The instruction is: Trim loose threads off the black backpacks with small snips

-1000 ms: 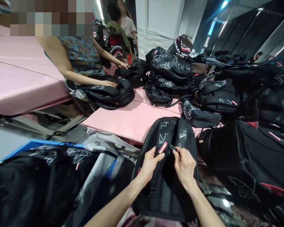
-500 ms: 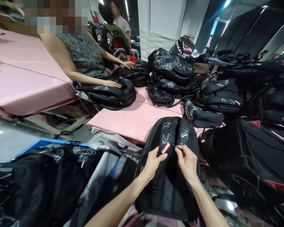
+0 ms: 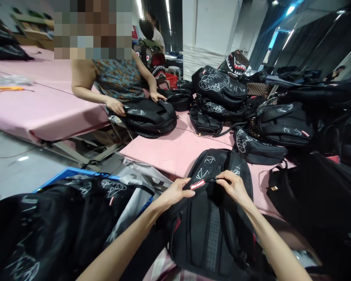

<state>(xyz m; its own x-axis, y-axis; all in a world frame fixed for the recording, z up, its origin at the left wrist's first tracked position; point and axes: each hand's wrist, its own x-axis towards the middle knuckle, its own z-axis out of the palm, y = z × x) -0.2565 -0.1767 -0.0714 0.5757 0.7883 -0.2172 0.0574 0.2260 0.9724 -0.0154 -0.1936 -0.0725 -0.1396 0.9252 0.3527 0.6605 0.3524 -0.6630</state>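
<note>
A black backpack with white scribbled lines lies back panel up before me, its lower end near my lap. My left hand is closed on one shoulder strap, its thumb beside a red label with white lettering. Just right of that label, my right hand pinches a small dark piece with a shiny spot; too little of it shows to name it. The piece reaches toward the labelled strap. The second strap passes under my right hand, partly hidden.
Across the pink-covered table, a person handles another black backpack. Several bags are piled at the back right. A large black bag stands close on my right. At left, several backpacks fill a blue-edged container.
Both hands have pulled the labelled strap up and left, and the label now lies flatter. The person opposite has shifted both hands onto the sides of their backpack. My view has turned slightly left.
</note>
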